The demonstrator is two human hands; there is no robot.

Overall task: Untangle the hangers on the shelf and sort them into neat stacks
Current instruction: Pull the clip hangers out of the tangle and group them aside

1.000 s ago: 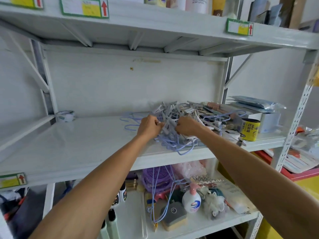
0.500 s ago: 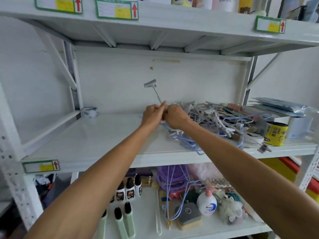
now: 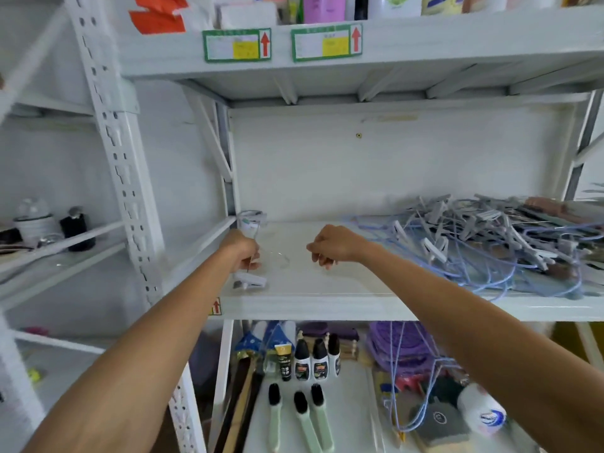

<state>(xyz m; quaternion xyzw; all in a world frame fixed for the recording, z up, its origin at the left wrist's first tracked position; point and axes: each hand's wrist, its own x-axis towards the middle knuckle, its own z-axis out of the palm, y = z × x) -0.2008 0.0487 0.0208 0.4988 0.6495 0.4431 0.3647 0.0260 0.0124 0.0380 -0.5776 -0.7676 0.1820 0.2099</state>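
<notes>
The left hand [image 3: 243,251] grips a clip hanger [image 3: 251,280] low over the white shelf [image 3: 327,289]; the right hand [image 3: 333,245] hangs loosely curled, apparently empty, beside the tangled hanger pile [image 3: 483,243].

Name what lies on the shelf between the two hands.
Head view: only bare shelf between the left hand and right hand, maybe a faint thin wire loop.

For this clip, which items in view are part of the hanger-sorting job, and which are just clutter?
Part of the job:
- tangled hanger pile
- clip hanger held by the left hand
- right hand, holding nothing visible
- middle shelf

Just lying about:
- shoe polish bottles
- brushes
- purple bundle
- price labels
</notes>
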